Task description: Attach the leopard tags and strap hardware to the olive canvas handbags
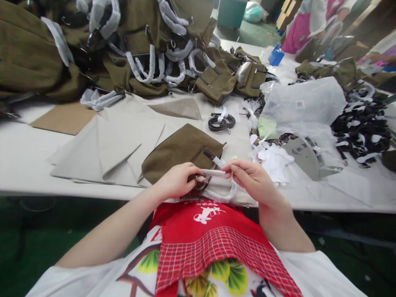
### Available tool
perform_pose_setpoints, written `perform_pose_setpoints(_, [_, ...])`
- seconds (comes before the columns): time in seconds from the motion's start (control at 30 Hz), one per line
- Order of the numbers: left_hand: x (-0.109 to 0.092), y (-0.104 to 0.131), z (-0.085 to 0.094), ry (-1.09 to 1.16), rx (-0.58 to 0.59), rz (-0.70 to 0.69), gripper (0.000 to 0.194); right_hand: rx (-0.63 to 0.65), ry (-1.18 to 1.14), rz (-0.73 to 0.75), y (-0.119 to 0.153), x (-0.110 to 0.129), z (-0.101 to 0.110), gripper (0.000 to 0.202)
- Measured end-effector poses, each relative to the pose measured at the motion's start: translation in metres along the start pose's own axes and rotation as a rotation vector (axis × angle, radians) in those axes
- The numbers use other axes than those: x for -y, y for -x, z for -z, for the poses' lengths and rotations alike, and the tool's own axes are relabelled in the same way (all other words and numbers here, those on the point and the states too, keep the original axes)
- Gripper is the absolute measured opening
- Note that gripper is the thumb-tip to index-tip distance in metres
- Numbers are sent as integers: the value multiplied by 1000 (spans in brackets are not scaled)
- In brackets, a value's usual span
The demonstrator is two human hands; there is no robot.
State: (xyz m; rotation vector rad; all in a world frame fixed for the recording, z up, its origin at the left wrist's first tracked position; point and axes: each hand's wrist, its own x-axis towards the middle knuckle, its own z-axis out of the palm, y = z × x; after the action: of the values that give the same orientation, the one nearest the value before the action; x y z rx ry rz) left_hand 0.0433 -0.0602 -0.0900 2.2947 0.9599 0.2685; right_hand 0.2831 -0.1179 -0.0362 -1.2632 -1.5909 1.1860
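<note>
An olive-green bag lies at the table's front edge, with a dark zip pull tab on it. Its handle is wrapped in white material and loops toward me. My left hand is closed on the near end of the wrapped handle, beside a metal fitting. Opposite it, my right hand pinches the other end of a white wrapped length stretched between both hands. My fingers partly hide the fitting and the wrapping's ends.
Several olive bags with wrapped handles are piled at the back left. Right of the work lie a coiled dark strap, a clear plastic bag, white tags and many black straps. Another person stands across the table.
</note>
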Motion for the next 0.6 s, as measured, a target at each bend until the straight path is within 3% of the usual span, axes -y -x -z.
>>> perform_pose_setpoints(0.1, [12,-7,13,183,-42,96,27,89,285,45,-5,-5,-14,26])
perform_pose_setpoints(0.23, [15,-11,20,339,-73,150,26,11,601,-2,-23,-19,-37,19])
perform_pose_setpoints(0.3, [13,-11,20,349,-92,141,26,-4,685,-17,-31,-25,-46,24])
perform_pose_setpoints(0.4, [12,-11,19,339,-115,135,25,25,798,24,-38,-31,-53,16])
perform_pose_setpoints(0.5, [13,-10,16,301,-147,115,23,39,883,75,-38,-32,-51,21])
perform_pose_setpoints(0.6, [8,-7,14,179,-264,6,27,41,927,98,-33,-28,-44,24])
